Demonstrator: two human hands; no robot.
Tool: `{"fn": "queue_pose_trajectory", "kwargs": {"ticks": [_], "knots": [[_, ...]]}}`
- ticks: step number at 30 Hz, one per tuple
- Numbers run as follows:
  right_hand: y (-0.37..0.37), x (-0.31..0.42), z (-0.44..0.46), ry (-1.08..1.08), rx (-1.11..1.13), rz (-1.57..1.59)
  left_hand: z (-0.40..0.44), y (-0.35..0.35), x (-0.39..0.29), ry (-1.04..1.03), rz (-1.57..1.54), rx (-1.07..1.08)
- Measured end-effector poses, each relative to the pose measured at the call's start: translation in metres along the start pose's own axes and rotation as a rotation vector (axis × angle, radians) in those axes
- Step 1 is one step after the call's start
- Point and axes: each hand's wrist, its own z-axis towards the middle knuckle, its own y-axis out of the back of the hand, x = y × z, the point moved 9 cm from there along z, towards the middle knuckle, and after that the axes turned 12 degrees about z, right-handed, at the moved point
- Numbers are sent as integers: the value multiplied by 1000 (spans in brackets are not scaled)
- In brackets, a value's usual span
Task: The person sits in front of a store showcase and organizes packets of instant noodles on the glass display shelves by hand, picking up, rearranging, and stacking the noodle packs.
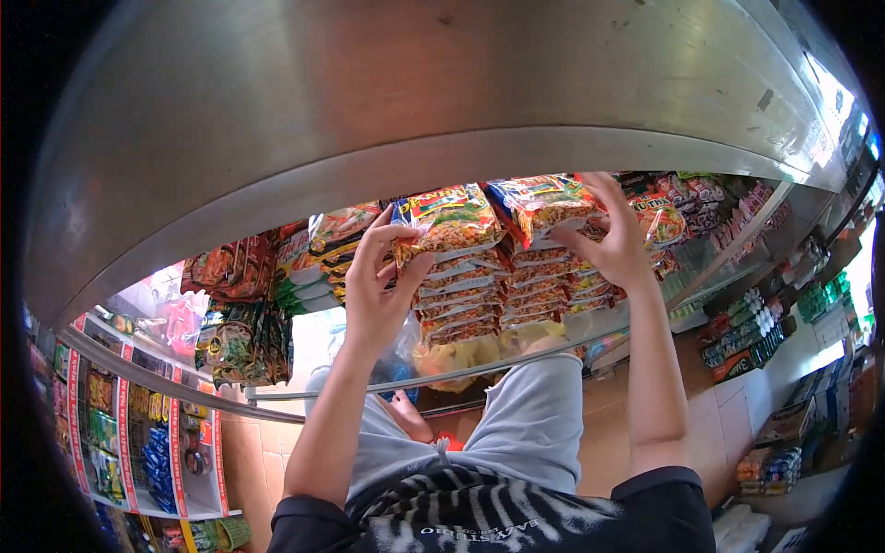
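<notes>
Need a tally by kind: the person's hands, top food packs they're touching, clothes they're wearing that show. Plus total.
Hands: 2 (left hand, right hand)
Top food packs: 2 (left pack, right pack)
Clothes: 2 (dark T-shirt, grey trousers)
Total: 6

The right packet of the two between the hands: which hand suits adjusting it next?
Probably the right hand: it spans the outer end of the right packet, while the left hand is at the left packet.
</notes>
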Motion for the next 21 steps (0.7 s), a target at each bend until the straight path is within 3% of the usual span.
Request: {"fn": "queue_pose_trajectory", "kwargs": {"ticks": [4,21], "knots": [[-23,-1,2,-14,119,51,-3,-5,8,-1,-78,-14],[-22,27,-20,52,57,17,-22,-4,4,-81,81,-34]]}}
